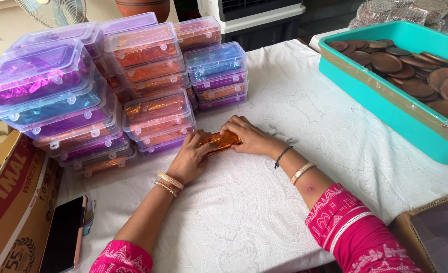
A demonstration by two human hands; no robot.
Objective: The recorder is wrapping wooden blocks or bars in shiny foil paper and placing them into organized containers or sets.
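White embossed cloth covers the counter [264, 212]; stacked plastic boxes [153, 76] at far-left corner. Left hand [187, 161] and right hand [249, 135] both grip an orange foil-wrapped piece [219, 141] mid-counter.

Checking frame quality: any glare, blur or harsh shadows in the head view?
Head view: even, soft light, sharp overall; specular glints on the clear box lids and the orange foil between the left hand and right hand; faint shadows only; slight wide-angle stretch at edges.

Glossy orange foil [219, 141], probably crinkled; matt embossed cloth [264, 202].

Left hand [187, 161] and right hand [248, 136] meet, fingers curled.
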